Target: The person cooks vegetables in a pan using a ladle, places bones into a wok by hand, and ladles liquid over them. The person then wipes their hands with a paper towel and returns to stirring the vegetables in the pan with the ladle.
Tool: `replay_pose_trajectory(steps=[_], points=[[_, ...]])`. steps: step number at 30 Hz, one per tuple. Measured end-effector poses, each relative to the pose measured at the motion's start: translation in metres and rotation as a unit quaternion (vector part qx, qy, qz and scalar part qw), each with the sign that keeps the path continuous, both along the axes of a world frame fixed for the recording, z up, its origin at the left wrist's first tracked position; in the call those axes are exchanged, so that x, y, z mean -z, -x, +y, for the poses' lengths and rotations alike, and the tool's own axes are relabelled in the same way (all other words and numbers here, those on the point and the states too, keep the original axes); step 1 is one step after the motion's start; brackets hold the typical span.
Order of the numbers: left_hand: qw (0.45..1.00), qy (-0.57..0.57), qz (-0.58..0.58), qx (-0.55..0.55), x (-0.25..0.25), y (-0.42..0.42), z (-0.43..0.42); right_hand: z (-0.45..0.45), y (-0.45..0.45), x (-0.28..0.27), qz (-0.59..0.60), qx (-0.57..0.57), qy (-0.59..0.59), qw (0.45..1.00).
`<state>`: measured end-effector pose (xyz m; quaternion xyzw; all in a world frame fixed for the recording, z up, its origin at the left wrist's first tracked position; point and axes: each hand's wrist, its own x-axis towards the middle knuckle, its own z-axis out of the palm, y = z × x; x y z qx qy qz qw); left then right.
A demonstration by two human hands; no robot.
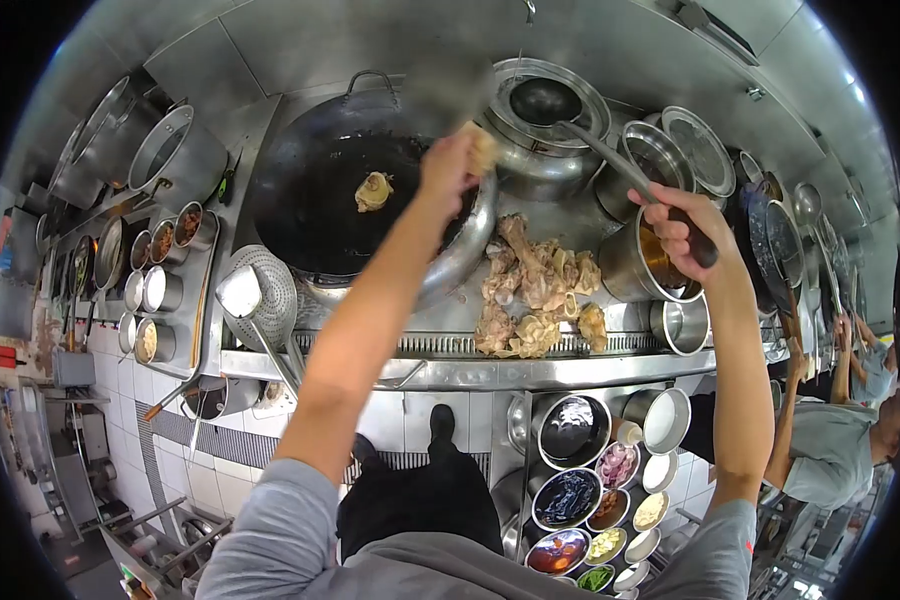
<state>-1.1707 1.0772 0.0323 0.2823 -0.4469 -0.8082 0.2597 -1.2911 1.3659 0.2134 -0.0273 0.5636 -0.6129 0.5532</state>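
My left hand [449, 172] reaches over the right side of a large black wok [315, 235], fingers closed on a pale, blurred meaty bone [483, 150]. In the wok lies another bone piece [373, 192] in dark liquid or on the dark bottom; I cannot tell which. My right hand [686, 232] is wrapped round the handle of a ladle [610, 152]. The ladle's black bowl is above the round metal pot [542, 172] behind the wok's right side. Between my arms, a heap of meaty bones [538, 275] lies on the steel counter.
A perforated skimmer [270, 325] and a spatula [238, 292] rest left of the wok. Pots and seasoning tins [162, 290] stand farther left. On the right is a pot of amber liquid [660, 262]. Ingredient bowls [567, 497] sit below the counter. A co-worker [832, 455] stands at right.
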Motion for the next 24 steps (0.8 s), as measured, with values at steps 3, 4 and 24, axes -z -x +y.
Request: replay_pose_trajectory(steps=[3,4,24], points=[[0.990,0.083,-0.098,-0.054,0.006,-0.022,-0.062,0.001,-0.021,-0.015,-0.031,-0.034,0.023,0.999],[0.972,0.167,-0.151,-0.066,0.025,-0.025,-0.087,-0.001,-0.028,-0.018,-0.051,-0.055,0.034,0.997],[0.697,0.702,-0.149,-0.003,0.005,-0.036,-0.032,-0.032,-0.048,0.040,0.707,-0.093,-0.169,0.680]])
